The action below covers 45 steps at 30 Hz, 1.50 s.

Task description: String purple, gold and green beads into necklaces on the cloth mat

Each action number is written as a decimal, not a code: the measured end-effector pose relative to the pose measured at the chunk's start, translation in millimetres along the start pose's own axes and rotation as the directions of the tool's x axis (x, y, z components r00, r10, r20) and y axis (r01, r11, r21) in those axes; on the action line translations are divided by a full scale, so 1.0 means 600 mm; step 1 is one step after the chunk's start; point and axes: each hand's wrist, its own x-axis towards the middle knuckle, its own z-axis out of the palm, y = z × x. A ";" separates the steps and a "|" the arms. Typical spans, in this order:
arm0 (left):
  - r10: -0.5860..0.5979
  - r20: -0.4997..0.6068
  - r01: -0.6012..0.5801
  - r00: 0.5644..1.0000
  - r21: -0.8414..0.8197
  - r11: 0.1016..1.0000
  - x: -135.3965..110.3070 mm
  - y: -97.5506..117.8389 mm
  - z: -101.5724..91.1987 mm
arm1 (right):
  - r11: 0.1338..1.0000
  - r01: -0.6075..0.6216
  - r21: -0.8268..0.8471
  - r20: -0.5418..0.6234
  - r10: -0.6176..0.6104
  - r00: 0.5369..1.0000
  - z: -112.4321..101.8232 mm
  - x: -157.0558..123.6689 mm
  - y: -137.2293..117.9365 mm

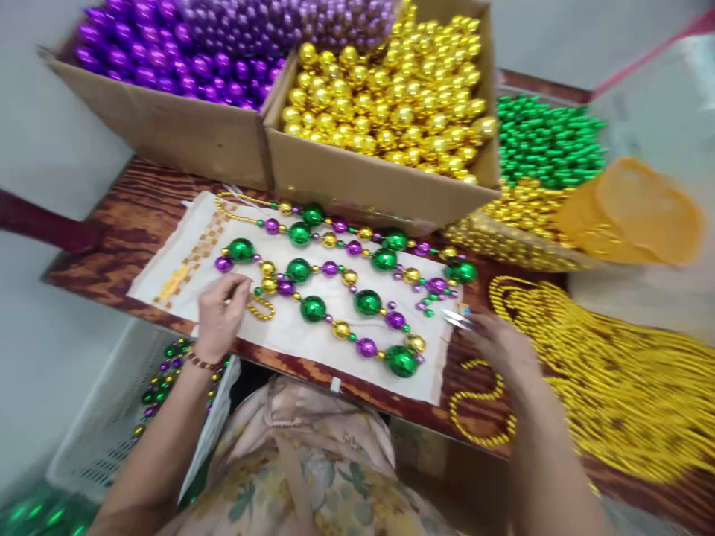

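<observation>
My left hand [219, 316] is closed in a pinch at the left side of a white cloth [391, 380]; what its fingertips hold is too small to make out. Beside it lie a short loop of small gold beads [261, 308] and the end of a bead strand with large green balls [313, 308], purple balls and gold balls. A second such strand [328, 240] runs along the cloth's far edge. My right hand [506, 350], blurred, is closed around scissors [456, 320], their silver blades pointing left at the cloth's right edge. Small loose green and purple beads [429, 304] lie near the blades.
Behind the cloth stand cardboard boxes of purple balls [167, 63] and gold balls [385, 104]. At right are green beads [550, 141], an orange container [637, 212] and a heap of gold bead strands [625, 372]. A white basket [94, 424] with bead strands stands below left.
</observation>
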 end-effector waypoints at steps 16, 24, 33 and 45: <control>-0.152 0.146 0.184 0.978 -0.241 0.953 0.035 0.015 -0.044 | 0.563 0.660 0.497 -0.027 -0.750 0.661 0.026 0.203 -0.631; -0.204 0.282 0.242 0.937 -0.105 0.965 0.063 -0.020 -0.068 | 0.660 0.654 0.370 0.001 -0.704 0.710 -0.001 0.210 -0.645; -0.302 0.422 0.481 0.855 -0.429 0.765 0.079 -0.022 -0.079 | 0.508 0.439 0.741 0.160 -0.769 0.619 0.024 0.211 -0.629; 0.142 0.254 -0.163 0.957 0.065 0.984 0.077 -0.015 -0.080 | 0.495 -0.221 0.840 0.540 -0.731 0.417 0.054 0.260 -0.658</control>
